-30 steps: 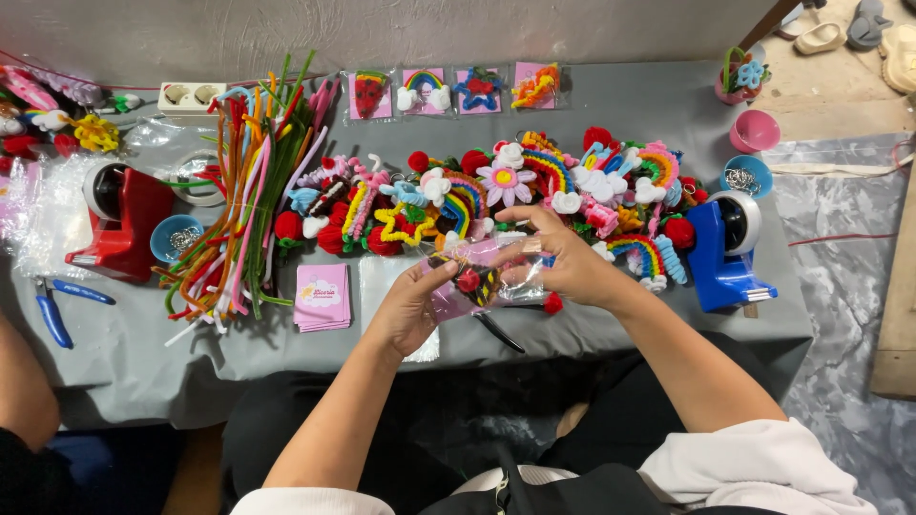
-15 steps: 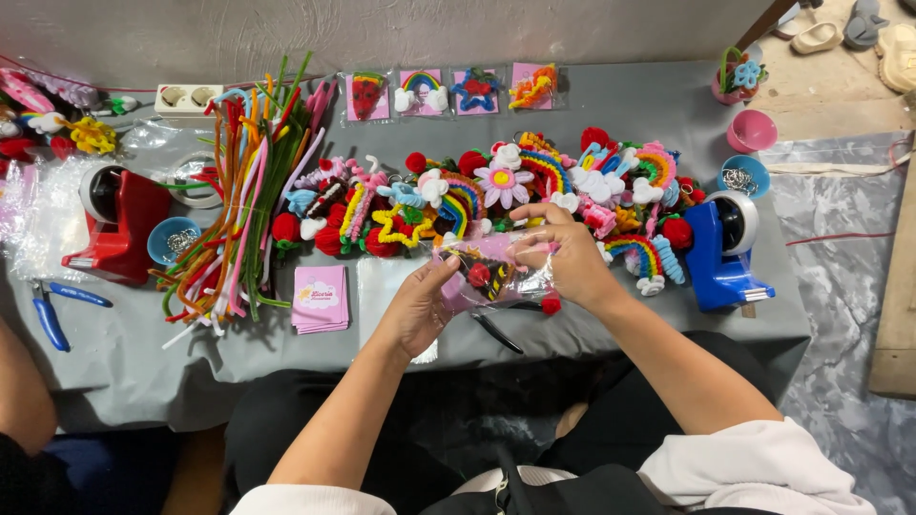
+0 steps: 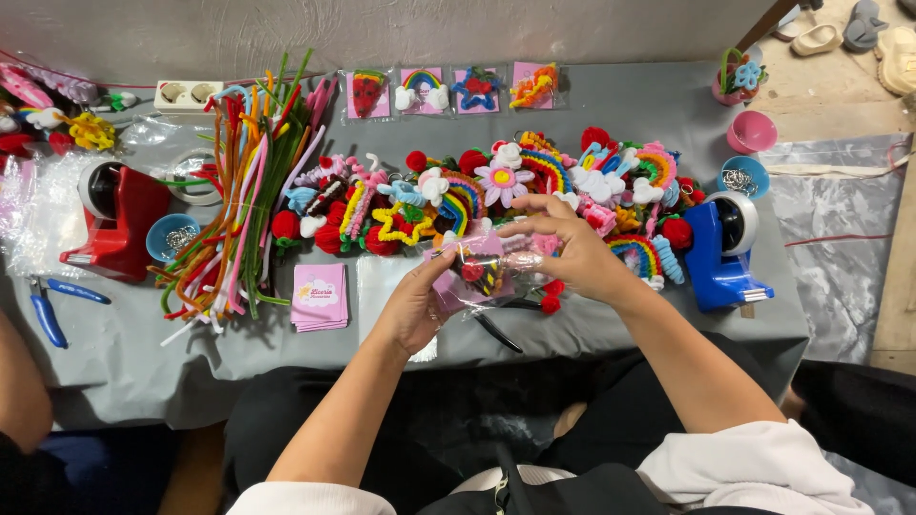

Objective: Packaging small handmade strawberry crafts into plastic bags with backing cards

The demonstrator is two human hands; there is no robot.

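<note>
**Hands at a crowded craft table**

A heap of pipe-cleaner ornaments [image 3: 496,195], rainbows, flowers and red hearts, lies just beyond the hands and takes up the middle of the grey tablecloth [image 3: 124,353]. A sheaf of coloured pipe cleaners [image 3: 243,200] sprawls to the left, with a red tape dispenser [image 3: 119,219] past it and a blue tape dispenser [image 3: 720,253] close on the right. A stack of pink cards [image 3: 320,298] sits near the left wrist.

The small clear bag [image 3: 482,277], crinkled, with a pink card and a red and striped ornament inside, is lifted just above the table's near edge. The left hand [image 3: 415,305] grasps its lower left side; the right hand [image 3: 563,248] pinches its top, other fingers spread.

Bare cloth shows only along the near edge, left of the hands.
</note>
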